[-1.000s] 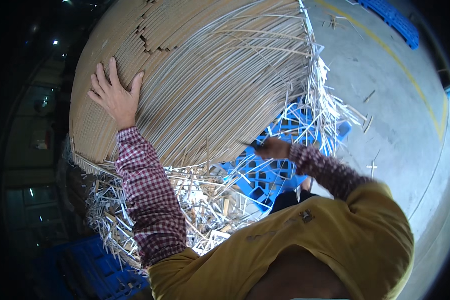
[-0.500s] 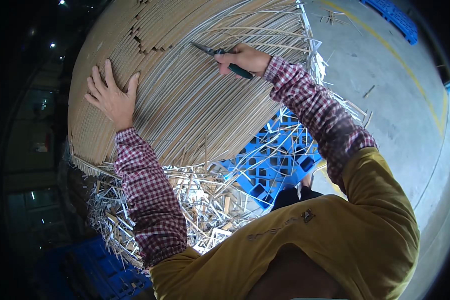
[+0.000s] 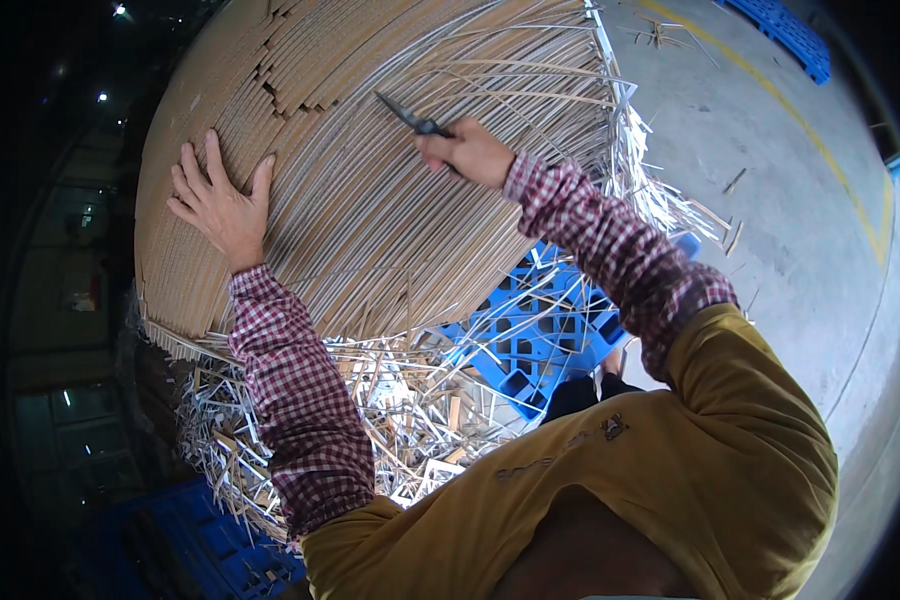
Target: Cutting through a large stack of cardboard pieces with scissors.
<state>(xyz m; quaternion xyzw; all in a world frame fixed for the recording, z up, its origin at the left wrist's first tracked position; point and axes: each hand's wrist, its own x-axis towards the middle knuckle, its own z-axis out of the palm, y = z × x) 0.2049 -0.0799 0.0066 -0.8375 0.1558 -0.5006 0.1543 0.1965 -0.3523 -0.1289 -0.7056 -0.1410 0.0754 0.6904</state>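
Observation:
A tall stack of brown cardboard sheets [image 3: 360, 230] fills the upper middle, its many edges curving across the view. Flat on the stack's left part lies my left hand [image 3: 220, 207], open with fingers spread. My right hand [image 3: 470, 153] is closed round a pair of shears [image 3: 402, 110] with dark handles. Their pointed blades aim up and left, over the stack's edges. Whether the tips touch the cardboard I cannot tell. Thin loose cardboard strips [image 3: 530, 68] stick out beyond the blades, toward the stack's right side.
Cut strips [image 3: 420, 405] lie heaped between me and the stack. A blue plastic pallet [image 3: 530, 345] shows under more strips at the right. Scraps [image 3: 660, 35] lie on the grey floor near a yellow line [image 3: 810, 120]. Another blue pallet [image 3: 785, 35] stands far right.
My right hand has moved left and a little nearer to me with the shears. More strips hang off the stack's right edge. My left hand has stayed nearly in place.

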